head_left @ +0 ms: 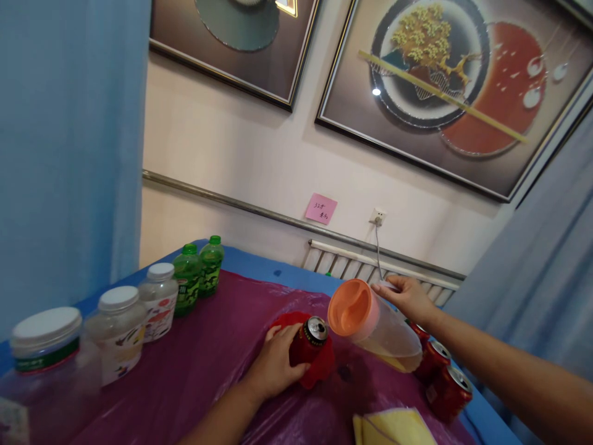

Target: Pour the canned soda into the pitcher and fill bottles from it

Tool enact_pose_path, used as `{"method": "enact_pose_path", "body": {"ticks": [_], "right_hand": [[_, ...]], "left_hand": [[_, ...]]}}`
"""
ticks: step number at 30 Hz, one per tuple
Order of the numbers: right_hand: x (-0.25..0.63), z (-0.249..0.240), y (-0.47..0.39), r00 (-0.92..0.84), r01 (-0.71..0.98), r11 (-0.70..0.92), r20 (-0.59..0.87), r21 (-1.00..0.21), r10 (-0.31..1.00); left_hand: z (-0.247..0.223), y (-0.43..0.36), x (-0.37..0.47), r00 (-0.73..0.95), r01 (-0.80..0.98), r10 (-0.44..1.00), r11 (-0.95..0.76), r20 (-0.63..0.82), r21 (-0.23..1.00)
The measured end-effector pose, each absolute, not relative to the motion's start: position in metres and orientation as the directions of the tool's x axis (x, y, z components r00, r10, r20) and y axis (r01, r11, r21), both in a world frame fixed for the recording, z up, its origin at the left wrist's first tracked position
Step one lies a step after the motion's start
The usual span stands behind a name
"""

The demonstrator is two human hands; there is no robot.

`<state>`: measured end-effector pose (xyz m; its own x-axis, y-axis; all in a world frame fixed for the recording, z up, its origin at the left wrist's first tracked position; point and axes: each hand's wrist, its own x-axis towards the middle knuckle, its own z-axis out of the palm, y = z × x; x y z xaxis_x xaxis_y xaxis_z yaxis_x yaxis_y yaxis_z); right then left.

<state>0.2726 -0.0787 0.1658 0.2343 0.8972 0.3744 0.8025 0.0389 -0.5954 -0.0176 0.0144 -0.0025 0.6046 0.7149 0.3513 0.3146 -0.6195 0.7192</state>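
In the lower centre of the frame, the left hand (277, 361) is curled around a dark red can (308, 341), its fingers along the far side and the thumb at the near side. The can stands within a red dish (324, 369), its silver top facing up with the opening showing. Right of it, the right hand (407, 298) is closed on the handle of a clear pitcher (393, 337) with an orange lid (353, 308). The pitcher is tilted, its lid toward the can and just beside it, and a little yellowish liquid lies in its lower side.

Below the pitcher, a dark wet patch (349, 377) marks the purple plastic sheet (199, 371) that covers much of the blue surface (254, 262). A folded yellow cloth (393, 428) lies at the bottom edge of the frame, right of centre. At the lower right, a group of red cans (448, 393) stands near the right forearm.

Along the left side, a row runs from the lower left corner toward the centre: a large jar with a white lid (49, 377), two smaller white-lidded jars (121, 334), and two green bottles (188, 281). Blue curtains (69, 142) hang at both sides, and two framed pictures (440, 80) fill the top. A pink note (321, 209) is on the wall near the middle, left of a socket (377, 216).
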Motion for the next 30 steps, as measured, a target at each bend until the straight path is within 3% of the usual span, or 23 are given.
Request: {"method": "enact_pose_path", "body": {"ticks": [30], "right_hand": [[0.2741, 0.1643, -0.0784, 0.224, 0.810, 0.040, 0.373, -0.585, 0.900]], "left_hand": [[-0.0010, 0.0132, -0.0175, 0.616, 0.321, 0.719, -0.603, 0.322, 0.730]]}}
